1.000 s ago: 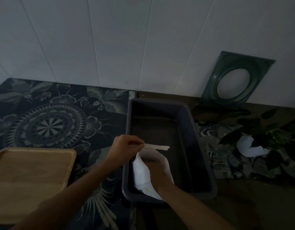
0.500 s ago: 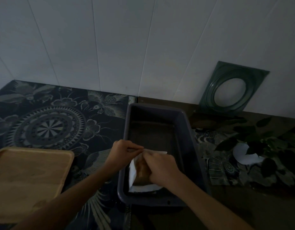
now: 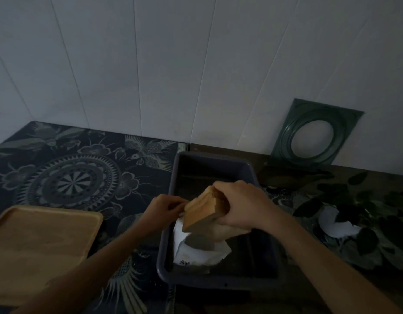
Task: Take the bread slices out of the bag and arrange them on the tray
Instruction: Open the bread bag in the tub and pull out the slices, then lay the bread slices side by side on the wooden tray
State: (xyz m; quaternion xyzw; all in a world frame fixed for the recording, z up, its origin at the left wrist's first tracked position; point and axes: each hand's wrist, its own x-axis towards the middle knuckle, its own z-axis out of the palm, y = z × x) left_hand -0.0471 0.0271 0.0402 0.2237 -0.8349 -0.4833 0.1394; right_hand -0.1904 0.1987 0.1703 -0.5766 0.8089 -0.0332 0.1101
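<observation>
A white bread bag (image 3: 202, 250) lies in the near end of a dark plastic bin (image 3: 266, 234). My left hand (image 3: 164, 208) pinches the bag's upper edge at its left side. My right hand (image 3: 245, 203) grips a stack of brown-crusted bread slices (image 3: 202, 209), lifted clear of the bag's mouth and tilted. A bare wooden tray (image 3: 40, 245) lies on the patterned cloth at the near left, well left of both hands.
A dark cloth with a mandala pattern (image 3: 67, 182) covers the left of the surface. A green square frame with a round hole (image 3: 313, 137) leans on the white wall. Dark leaves and a white scrap (image 3: 336, 227) lie at the right.
My right hand went from inside the bag to above it, pulling the bread slices up and out. My left hand kept its hold on the bag's edge.
</observation>
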